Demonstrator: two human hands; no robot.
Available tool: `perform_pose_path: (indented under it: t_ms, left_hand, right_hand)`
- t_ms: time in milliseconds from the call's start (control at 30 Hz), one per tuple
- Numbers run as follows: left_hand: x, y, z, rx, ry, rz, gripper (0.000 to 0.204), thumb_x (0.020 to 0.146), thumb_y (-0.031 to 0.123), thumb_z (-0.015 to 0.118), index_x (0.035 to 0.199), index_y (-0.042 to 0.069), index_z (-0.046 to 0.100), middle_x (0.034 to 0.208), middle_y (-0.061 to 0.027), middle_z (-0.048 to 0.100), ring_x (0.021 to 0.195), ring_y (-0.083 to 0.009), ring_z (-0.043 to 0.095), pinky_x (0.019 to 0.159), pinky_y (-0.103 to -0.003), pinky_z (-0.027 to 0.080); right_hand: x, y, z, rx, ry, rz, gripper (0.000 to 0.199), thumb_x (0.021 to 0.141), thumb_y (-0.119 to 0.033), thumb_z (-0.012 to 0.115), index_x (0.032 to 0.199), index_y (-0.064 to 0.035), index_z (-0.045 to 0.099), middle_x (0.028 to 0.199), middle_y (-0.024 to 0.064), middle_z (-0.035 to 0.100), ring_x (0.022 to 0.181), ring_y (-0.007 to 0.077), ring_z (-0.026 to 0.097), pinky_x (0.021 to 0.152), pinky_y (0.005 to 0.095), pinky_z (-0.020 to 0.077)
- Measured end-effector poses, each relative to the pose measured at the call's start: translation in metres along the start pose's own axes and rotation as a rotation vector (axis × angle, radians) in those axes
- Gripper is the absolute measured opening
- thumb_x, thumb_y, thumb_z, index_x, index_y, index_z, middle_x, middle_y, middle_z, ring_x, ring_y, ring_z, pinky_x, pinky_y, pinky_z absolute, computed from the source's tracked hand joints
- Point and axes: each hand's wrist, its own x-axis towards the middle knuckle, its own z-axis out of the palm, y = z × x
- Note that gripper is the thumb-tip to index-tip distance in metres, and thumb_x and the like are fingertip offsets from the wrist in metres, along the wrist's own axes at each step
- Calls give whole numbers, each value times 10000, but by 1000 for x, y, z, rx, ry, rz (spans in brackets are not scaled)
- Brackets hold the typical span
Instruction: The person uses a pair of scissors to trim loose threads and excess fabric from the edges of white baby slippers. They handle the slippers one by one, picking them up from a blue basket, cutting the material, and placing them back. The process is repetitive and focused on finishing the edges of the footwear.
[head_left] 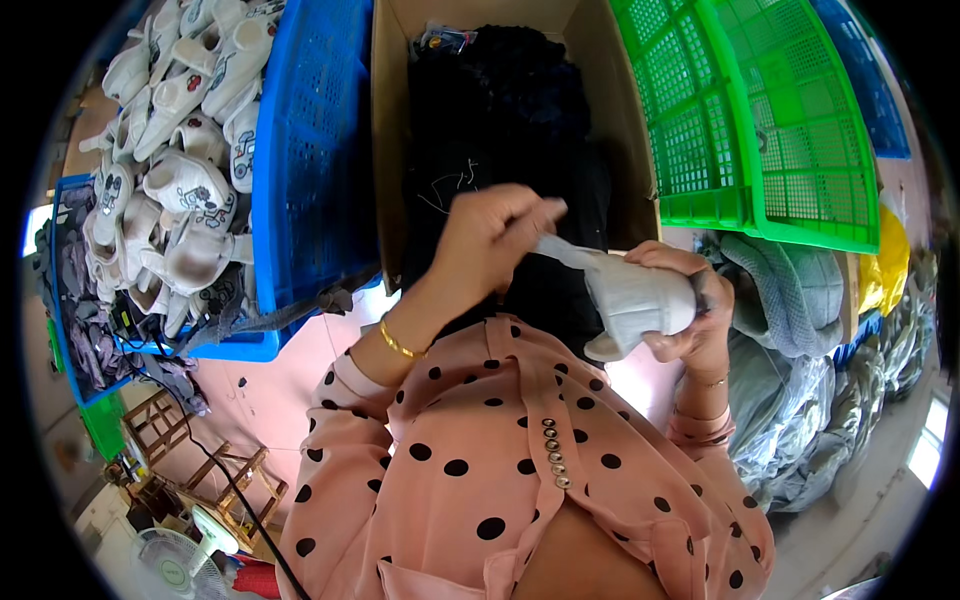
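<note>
The white shoe [640, 300] is held in the air before the person's shirt [460, 420], right of centre. The right hand [712, 325] has a firm grip on it, fingers over the far side and thumb on the near side. A strap [568, 252] stretches left from the shoe to the left hand [483, 238]; blur hides whether that grip pinches the strap's end or only touches it.

For good handling, I judge the right hand should keep the shoe steady without crushing it, while the left guides the strap close to its end, flat and untwisted, with gentle tension.

Beyond is a box [392, 130] of dark cloth [500, 100], with pale threads [455, 184] on the near part. To the left, a blue crate [310, 150] stands beside many white shoes [190, 190]; to the right are a green crate [810, 120] and, nearer, clear bags [800, 430].
</note>
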Motion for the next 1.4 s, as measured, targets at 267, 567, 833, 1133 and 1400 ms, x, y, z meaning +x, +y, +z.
perform_pose_path:
  t_ms: [267,567,833,1133,1400]
  left_hand:
    - [39,-14,6,461,-325,599,245,838,385,688,968,177,697,1167,-45,635,1228,-278,499,1032,-477,376]
    - [125,-15,32,299,-90,241,417,907,277,620,1239,27,586,1299,-176,574,1249,-321,499,963,-527,428]
    - [113,-59,-2,424,450,174,261,898,203,655,1070,7,641,1086,-171,660,999,-338,613,891,-369,487]
    - [12,126,-36,-825,-380,635,84,805,236,738,862,179,758,833,34,681,887,-201,546,941,-453,405]
    - [-13,75,-68,-489,-111,595,83,770,90,751,741,130,684,778,5,604,743,-155,531,884,-402,414]
  right_hand:
    - [-17,22,-71,-5,629,349,648,961,-523,372,1251,31,542,1196,121,588,1085,231,575,956,390,465]
    - [-18,51,-71,670,920,437,590,960,-549,476,1336,-96,521,1312,92,562,1204,265,518,1055,416,410]
    - [17,35,-54,737,789,510,588,969,-565,476,1285,-73,537,1243,100,594,1158,248,550,1050,406,433]
    - [53,17,-5,680,590,614,482,990,-525,477,1154,-88,593,809,-43,626,564,4,469,427,178,245]
    - [63,28,37,733,567,667,477,955,-528,534,1097,-87,645,814,-20,664,579,22,544,426,180,315]
